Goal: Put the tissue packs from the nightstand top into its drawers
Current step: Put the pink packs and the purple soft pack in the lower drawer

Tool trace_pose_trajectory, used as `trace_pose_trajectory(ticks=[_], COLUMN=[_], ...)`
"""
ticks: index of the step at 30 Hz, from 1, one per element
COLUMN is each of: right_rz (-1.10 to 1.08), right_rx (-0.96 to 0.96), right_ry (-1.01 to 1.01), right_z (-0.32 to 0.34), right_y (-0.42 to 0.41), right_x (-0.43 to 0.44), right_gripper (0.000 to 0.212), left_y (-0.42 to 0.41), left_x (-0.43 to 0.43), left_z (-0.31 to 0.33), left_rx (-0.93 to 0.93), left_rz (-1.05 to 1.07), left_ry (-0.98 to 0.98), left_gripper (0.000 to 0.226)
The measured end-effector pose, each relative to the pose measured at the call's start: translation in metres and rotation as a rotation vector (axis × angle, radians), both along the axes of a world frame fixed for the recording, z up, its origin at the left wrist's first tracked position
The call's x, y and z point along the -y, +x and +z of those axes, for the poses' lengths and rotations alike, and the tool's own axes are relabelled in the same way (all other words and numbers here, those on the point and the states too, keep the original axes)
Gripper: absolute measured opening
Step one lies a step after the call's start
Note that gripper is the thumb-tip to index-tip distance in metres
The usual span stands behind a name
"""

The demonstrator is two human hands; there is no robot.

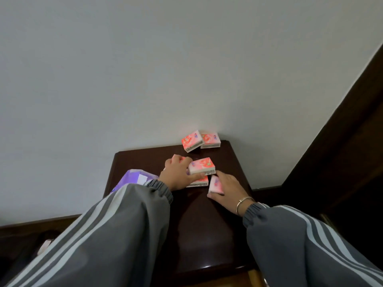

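Two grips on the nightstand (196, 235): left fingers (196, 176) around stacked pack (202, 165), right fingers (221, 176) seemingly around pink pack (215, 185).

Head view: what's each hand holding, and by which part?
Left hand grips a red-pink tissue pack at its left end, thumb on the near edge. Right hand pinches a pale pink pack by its near and far ends.
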State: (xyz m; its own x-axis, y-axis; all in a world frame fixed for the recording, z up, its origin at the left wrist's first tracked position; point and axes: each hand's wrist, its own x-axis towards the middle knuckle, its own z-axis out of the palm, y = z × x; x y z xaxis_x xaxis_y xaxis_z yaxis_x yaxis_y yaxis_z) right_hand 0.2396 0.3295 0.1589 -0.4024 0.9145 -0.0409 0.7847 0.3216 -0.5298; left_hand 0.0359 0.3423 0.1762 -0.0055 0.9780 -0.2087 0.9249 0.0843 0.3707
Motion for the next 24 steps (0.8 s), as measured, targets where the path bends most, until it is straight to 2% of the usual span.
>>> trace_pose_trajectory(ticks=[6, 12, 17, 20, 24], right_rz=[0.012, -0.054, -0.050, -0.050, -0.074], right_rx=[0.087, 0.131, 0.143, 0.172, 0.268], right_ry=[-0.019, -0.033, 0.016, -0.003, -0.016], right_z=[0.000, -0.006, -0.009, -0.004, -0.002], right_y=[0.037, 0.058, 0.063, 0.062, 0.058], right_x=[0.078, 0.137, 0.164, 0.163, 0.159], right_gripper=[0.079, 0.078, 0.076, 0.077, 0.080], left_y=[0.039, 0.060, 0.067, 0.060, 0.045], left_x=[0.077, 0.148, 0.185, 0.200, 0.214], left_z=[0.010, 0.012, 0.017, 0.023, 0.028], left_rx=[-0.031, 0.082, 0.356, 0.484, 0.507], left_rz=[0.000, 0.102, 0.284, 0.459, 0.655], left_ry=[-0.023, 0.012, 0.221, 0.321, 0.366], left_gripper=[0.077, 0.069, 0.046, 0.043, 0.046])
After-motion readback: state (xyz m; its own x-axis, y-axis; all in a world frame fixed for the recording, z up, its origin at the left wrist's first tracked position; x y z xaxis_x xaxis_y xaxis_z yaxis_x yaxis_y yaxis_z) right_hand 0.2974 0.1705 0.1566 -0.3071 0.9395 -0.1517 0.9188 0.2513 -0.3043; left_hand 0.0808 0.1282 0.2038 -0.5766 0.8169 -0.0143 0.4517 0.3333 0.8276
